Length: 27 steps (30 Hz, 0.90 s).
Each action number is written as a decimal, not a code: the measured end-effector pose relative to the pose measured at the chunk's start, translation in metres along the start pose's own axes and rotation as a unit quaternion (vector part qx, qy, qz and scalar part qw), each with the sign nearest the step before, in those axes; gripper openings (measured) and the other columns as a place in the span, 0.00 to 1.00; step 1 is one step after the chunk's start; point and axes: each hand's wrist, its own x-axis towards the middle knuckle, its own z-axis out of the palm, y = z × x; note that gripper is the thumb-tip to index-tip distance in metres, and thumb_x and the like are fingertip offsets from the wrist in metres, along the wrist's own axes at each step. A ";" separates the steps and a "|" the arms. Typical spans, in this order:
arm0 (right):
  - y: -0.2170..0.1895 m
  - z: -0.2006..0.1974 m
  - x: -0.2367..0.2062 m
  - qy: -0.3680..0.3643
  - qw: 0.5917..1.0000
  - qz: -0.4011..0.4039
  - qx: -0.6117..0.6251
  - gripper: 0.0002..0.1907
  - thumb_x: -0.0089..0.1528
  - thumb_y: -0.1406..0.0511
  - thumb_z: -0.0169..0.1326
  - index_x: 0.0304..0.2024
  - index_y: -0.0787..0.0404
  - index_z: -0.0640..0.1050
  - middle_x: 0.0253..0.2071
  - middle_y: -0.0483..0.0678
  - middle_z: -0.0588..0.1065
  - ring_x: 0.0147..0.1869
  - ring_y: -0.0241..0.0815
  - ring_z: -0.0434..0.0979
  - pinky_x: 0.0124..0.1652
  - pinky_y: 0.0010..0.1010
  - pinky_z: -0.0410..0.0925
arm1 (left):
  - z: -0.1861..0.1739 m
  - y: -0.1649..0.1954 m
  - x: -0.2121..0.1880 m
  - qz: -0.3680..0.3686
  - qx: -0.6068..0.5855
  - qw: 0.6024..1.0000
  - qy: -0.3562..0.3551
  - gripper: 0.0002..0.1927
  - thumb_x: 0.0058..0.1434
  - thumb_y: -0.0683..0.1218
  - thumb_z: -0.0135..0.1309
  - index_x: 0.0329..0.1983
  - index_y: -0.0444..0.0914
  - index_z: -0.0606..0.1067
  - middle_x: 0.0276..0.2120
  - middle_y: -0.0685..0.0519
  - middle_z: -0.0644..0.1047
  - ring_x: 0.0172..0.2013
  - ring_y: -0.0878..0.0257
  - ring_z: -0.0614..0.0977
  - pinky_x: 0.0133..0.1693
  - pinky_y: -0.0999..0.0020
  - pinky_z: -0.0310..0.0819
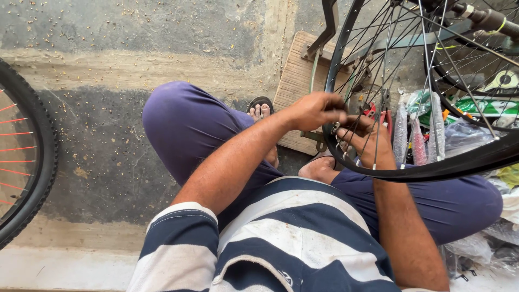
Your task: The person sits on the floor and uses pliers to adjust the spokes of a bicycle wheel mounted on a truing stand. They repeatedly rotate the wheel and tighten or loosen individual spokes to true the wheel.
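Spokes fan across a bare black bicycle rim (427,174), which stands upright over the person's lap and serves as the landmark. Left hand (316,110) sits at the rim's near-left edge, its fingers curled shut and pinched around something small at the rim; whether that is a spoke nipple or a tool is too small to tell. Right hand (367,141) lies just behind the rim, seen through the thin silver spokes (385,70), its fingers bent and gripping among the spokes beside the left hand, the two nearly touching. Below the rim are the person's crossed legs in purple trousers (186,127), with a sandalled foot (260,108) just left of the rim. A wooden board (297,75) lies on the concrete floor (108,70) behind the rim's left edge. Crumpled plastic packets (421,135) are heaped under the rim to the right. Far left of the rim stands a tyred wheel with red spokes (32,157).
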 end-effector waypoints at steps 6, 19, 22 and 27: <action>0.031 -0.009 -0.028 -0.007 0.996 -0.085 0.032 0.15 0.60 0.75 0.59 0.47 0.64 0.72 0.44 0.47 0.78 0.50 0.38 0.81 0.49 0.28 0.75 | 0.000 -0.011 -0.004 0.003 0.056 0.995 -0.083 0.22 0.55 0.54 0.65 0.48 0.38 0.77 0.41 0.46 0.84 0.44 0.52 0.85 0.46 0.61 0.77; 0.013 -0.018 0.029 -0.099 0.979 -0.121 -0.130 0.14 0.66 0.67 0.54 0.53 0.66 0.77 0.43 0.48 0.81 0.46 0.37 0.81 0.44 0.29 0.74 | 0.031 0.031 -0.010 0.035 0.388 0.907 0.158 0.25 0.50 0.49 0.64 0.51 0.38 0.71 0.37 0.42 0.80 0.38 0.41 0.82 0.37 0.49 0.75; 0.009 -0.018 0.026 -0.081 0.993 -0.029 -0.087 0.13 0.66 0.65 0.57 0.51 0.64 0.79 0.41 0.50 0.81 0.43 0.36 0.80 0.42 0.29 0.73 | 0.031 0.078 -0.027 0.091 0.299 0.921 0.234 0.15 0.62 0.46 0.61 0.50 0.39 0.75 0.39 0.45 0.81 0.38 0.46 0.84 0.40 0.56 0.77; 0.008 -0.006 0.025 -0.006 0.968 -0.112 -0.224 0.12 0.63 0.64 0.57 0.48 0.62 0.81 0.35 0.53 0.82 0.37 0.38 0.82 0.38 0.33 0.72 | 0.049 0.177 -0.075 0.262 0.156 0.936 0.174 0.19 0.61 0.48 0.66 0.51 0.37 0.75 0.36 0.51 0.79 0.33 0.58 0.83 0.38 0.65 0.76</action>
